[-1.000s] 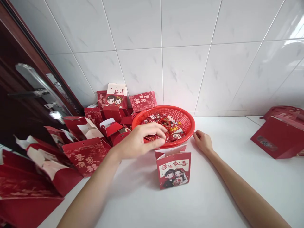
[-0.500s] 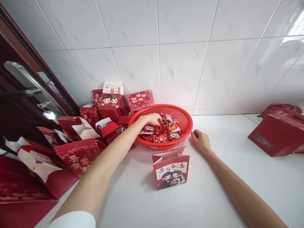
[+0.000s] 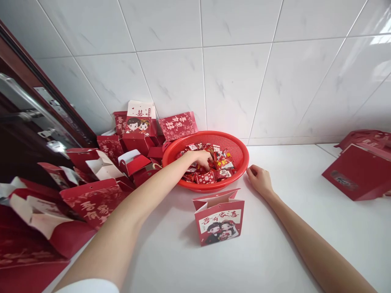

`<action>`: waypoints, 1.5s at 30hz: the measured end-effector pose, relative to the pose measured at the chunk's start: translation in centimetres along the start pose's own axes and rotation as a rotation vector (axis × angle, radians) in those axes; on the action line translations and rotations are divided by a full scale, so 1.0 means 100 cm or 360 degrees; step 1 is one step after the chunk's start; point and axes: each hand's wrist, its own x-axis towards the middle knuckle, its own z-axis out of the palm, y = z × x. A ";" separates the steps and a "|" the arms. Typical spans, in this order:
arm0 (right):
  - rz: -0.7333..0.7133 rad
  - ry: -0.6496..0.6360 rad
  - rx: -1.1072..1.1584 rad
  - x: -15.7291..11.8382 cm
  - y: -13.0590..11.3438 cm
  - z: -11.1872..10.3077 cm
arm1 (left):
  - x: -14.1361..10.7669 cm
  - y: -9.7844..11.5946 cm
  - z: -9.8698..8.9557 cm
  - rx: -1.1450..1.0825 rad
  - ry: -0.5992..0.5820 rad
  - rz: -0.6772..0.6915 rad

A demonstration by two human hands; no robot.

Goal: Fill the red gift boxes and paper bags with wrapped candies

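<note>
My left hand reaches into a red plastic basket of wrapped candies. Its fingers are curled down among the wrappers, their tips partly hidden, so what they grip cannot be made out. Beside the basket's right rim, my right hand rests on the white table in a loose fist, apparently holding nothing. In front of the basket stands an upright red gift box with a cartoon couple printed on it. Its top is unfolded, and neither hand touches it.
Several red gift boxes with raised flaps crowd the left side, beside a dark door with a metal handle. Another red box lies at the far right. A tiled wall rises behind the table.
My left hand has shifted slightly right and down, its fingers deeper among the candies. The right hand stays by the rim. The view has tilted a little.
</note>
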 end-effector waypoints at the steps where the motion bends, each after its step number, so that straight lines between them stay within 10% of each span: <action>1: 0.0001 -0.0001 0.0006 0.000 0.000 0.000 | 0.001 -0.001 0.000 -0.0001 -0.0012 0.0001; 17: 0.0017 -0.0042 0.0072 0.003 0.002 0.000 | 0.020 -0.009 0.011 -0.0521 0.0027 0.0333; 45: -0.0029 -0.0039 0.0103 0.005 0.007 0.003 | 0.023 -0.001 0.009 -0.0418 -0.0065 0.0198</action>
